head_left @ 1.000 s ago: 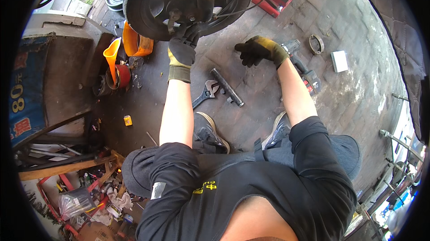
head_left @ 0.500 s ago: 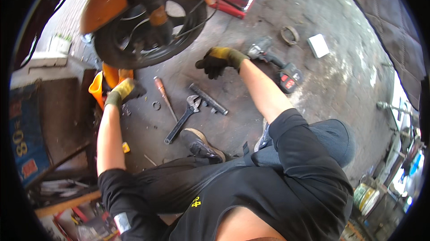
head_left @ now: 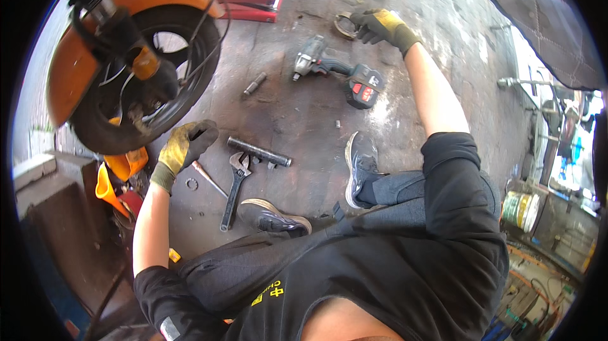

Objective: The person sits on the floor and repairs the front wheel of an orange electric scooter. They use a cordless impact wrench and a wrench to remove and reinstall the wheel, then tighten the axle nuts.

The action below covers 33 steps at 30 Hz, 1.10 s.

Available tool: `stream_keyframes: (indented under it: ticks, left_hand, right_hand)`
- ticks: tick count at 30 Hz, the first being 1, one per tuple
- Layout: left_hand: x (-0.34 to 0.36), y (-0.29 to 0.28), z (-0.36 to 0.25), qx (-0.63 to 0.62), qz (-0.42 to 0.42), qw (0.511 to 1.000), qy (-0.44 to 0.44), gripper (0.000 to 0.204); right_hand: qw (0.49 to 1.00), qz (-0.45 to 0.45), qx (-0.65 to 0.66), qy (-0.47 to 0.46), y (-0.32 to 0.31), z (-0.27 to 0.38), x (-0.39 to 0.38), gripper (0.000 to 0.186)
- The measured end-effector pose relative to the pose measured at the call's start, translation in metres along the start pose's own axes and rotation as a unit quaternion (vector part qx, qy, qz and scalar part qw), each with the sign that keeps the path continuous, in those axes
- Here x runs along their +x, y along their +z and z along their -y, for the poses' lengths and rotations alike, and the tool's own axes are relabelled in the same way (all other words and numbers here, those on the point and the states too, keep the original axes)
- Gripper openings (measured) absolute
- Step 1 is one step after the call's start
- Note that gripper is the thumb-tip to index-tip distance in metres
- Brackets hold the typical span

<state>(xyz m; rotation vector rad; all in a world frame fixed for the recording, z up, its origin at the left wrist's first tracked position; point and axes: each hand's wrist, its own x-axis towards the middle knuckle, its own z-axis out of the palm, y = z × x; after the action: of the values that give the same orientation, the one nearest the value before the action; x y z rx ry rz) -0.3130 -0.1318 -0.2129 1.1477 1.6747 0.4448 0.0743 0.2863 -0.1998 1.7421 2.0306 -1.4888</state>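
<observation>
The step in hand seems to be reaching for a loose part: at 1 o'clock the gloved right hand (head_left: 384, 27) is at the right edge of a metal ring (head_left: 339, 31), which lies on the floor (head_left: 405, 81) between 12 and 1 o'clock. Its fingers are bent, but I cannot tell if they pinch the ring. The left hand (head_left: 190, 141), at 9 o'clock, has fingers partly curled near the wheel (head_left: 201, 78); whether it holds something, I cannot tell. In my judgement, the next move calls for closing the right fingers firmly on the ring's rim and lifting it clear of the impact wrench (head_left: 335, 66), just towards 6 o'clock.
</observation>
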Motion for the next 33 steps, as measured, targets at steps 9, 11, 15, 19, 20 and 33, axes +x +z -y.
stream_keyframes:
  ticks: [9, 11, 15, 19, 20, 33]
  left_hand:
    - [0.053, 0.035, -0.078, 0.047, -0.029, 0.959, 0.279, 0.035]
    - [0.051, 0.034, -0.091, 0.016, -0.043, 0.966, 0.253, 0.035]
    - [0.037, 0.031, -0.091, -0.076, -0.056, 0.980, 0.173, 0.036]
    - [0.018, 0.023, -0.082, -0.089, -0.070, 0.984, 0.136, 0.032]
    - [0.013, 0.020, -0.082, -0.080, -0.071, 0.990, 0.095, 0.031]
    - [-0.043, 0.012, -0.094, 0.076, -0.093, 0.981, 0.152, 0.035]
  right_hand:
    - [0.961, 0.264, -0.023, -0.083, 0.116, 0.017, -0.082, 0.051]
    - [0.923, 0.355, -0.095, -0.113, 0.163, 0.018, -0.097, 0.060]
    - [0.921, 0.222, -0.231, -0.221, 0.183, -0.006, -0.086, 0.055]
    - [0.963, -0.096, -0.227, -0.112, 0.093, -0.038, 0.005, 0.047]
    - [0.994, -0.098, -0.035, 0.026, 0.070, -0.051, 0.021, 0.061]
    - [0.976, 0.086, -0.072, 0.187, 0.061, -0.092, 0.144, 0.057]
